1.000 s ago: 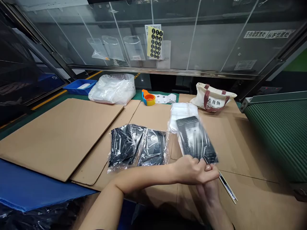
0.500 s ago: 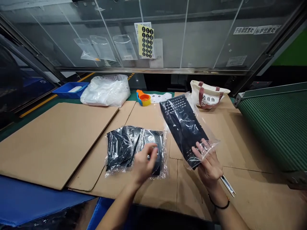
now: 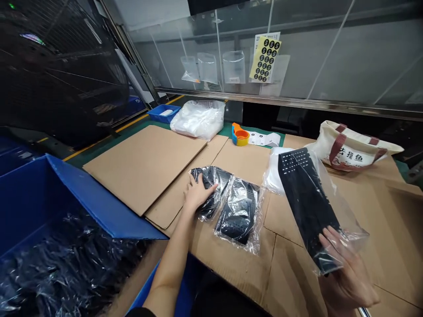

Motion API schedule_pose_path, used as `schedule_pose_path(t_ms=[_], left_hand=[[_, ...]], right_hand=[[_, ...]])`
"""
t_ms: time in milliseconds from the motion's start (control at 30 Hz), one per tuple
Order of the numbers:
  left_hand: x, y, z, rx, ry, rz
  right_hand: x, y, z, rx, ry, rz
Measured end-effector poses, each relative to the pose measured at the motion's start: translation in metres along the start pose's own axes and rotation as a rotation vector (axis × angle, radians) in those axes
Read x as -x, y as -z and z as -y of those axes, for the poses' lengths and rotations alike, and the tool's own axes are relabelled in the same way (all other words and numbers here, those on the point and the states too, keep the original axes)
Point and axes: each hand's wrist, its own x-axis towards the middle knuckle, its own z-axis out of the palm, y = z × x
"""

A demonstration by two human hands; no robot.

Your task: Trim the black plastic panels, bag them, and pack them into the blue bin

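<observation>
The left hand (image 3: 196,194) has moved onto a black packet (image 3: 209,206), fingers spread; the right hand (image 3: 348,269) grips a perforated sheet (image 3: 308,201), already bagged, sealing unclear.

Bagged piece (image 3: 307,198) black, pale slot rows (image 3: 295,161); sticker sheet (image 3: 265,60) yellow, black dots (image 3: 266,42); tote (image 3: 360,145) cream, handles (image 3: 337,146) maroon.

Hands: 2, left (image 3: 195,193), right (image 3: 352,275). Bagged black perforated strips (image 3: 306,193): 1 held, at least 2 lying, overlap hides exact count. Canvas tote (image 3: 352,154): 1. Tape dispenser (image 3: 240,136): 1. Blue tray (image 3: 157,116): 1. Small clear bags (image 3: 207,68) on panel (image 3: 307,48): 3. Yellow sheet (image 3: 257,57): 1; round black stickers (image 3: 266,60): 18.
</observation>
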Motion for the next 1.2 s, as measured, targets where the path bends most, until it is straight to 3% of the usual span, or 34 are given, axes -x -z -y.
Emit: schedule_pose_path(t_ms=[233, 400, 500, 633, 733, 800, 867, 967, 1067, 1200], left_hand=[[0.003, -0.005, -0.018, -0.108, -0.027, 0.003], [0.014, -0.001, -0.018, -0.125, -0.194, -0.095], [0.019, -0.003, -0.022, -0.148, -0.293, -0.052], [0.018, -0.009, -0.023, -0.186, -0.287, 0.025], [0.019, -0.005, -0.019, -0.107, -0.282, 0.014], [0.025, 0.0, -0.017, 0.06, -0.332, -0.011], [0.037, 0.001, -0.02, 0.383, -0.453, 0.072], [0.063, -0.013, -0.039, 1.058, -0.596, 0.448], [0.094, -0.031, -0.069, 1.517, -0.51, 0.772], [0.122, -0.026, -0.107, 1.79, -0.306, 0.89]], right_hand=[[0.006, -0.006, 0.004, -0.067, -0.05, -0.037], [0.006, -0.008, 0.009, -0.08, -0.081, -0.06], [0.005, -0.01, 0.012, -0.096, -0.091, -0.051], [0.006, -0.012, 0.015, -0.105, -0.115, -0.067], [0.006, -0.014, 0.018, -0.112, -0.12, -0.078], [0.006, -0.015, 0.021, -0.12, -0.146, -0.078], [0.006, -0.018, 0.025, -0.139, -0.173, -0.072], [0.004, -0.026, 0.034, -0.193, -0.176, -0.035], [0.002, -0.036, 0.044, -0.207, -0.115, 0.004], [-0.002, -0.045, 0.058, -0.183, 0.001, -0.006]])
